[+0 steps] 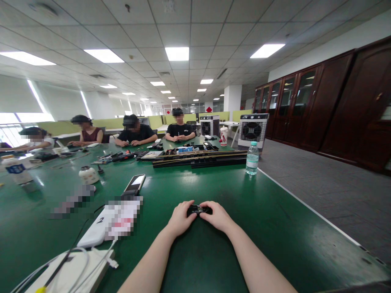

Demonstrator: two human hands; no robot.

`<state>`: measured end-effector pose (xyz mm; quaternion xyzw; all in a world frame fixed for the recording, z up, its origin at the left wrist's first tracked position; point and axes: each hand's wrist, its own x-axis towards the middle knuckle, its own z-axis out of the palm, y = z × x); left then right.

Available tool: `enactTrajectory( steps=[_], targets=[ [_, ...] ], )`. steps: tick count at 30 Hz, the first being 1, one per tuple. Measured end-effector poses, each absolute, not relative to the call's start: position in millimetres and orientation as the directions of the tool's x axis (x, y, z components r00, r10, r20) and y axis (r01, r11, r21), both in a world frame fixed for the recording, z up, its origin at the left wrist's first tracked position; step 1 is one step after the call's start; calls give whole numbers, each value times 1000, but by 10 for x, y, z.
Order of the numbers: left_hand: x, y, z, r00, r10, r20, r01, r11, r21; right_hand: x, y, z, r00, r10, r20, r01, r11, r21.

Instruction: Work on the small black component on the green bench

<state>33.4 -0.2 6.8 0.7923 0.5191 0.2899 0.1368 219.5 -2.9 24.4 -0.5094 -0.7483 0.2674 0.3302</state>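
Black small object (200, 209), head view: it lies between left hand (182, 217) and right hand (217, 217), long axis running from one to the other; the hands grip opposite ends, neither nearer. Green surface (232, 191) beneath, right edge well apart; people (181, 130) sit opposite, wooden cabinets (328, 99) line the room's right.

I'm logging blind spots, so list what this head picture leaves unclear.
Head view:
Black object: partly covered by left hand and right hand; too small to identify.
Pale sheet: details blurred by pixel blocks.
White box: cut off by the bottom edge.
Bottle label: writing too small.
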Motion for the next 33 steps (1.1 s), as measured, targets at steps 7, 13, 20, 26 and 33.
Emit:
enactTrajectory(
  steps=[7, 13, 20, 26, 33],
  targets=[
    [333, -17, 101, 295, 901, 317, 742, -425, 519, 2198, -38, 257, -263, 944, 199, 602, 322, -731],
    [334, -22, 111, 310, 897, 316, 738, -436, 515, 2190, -49, 268, -262, 941, 213, 597, 331, -731],
    [342, -39, 132, 310, 899, 309, 749, -431, 503, 2186, 18, 219, -202, 951, 236, 456, 304, -836],
    [353, -46, 146, 311, 898, 311, 748, -434, 502, 2192, 117, 131, -117, 959, 257, 305, 281, -910],
    [361, -61, 182, 305, 908, 289, 759, -415, 502, 2189, 161, 102, 22, 976, 216, 83, 214, -973]
  ],
)
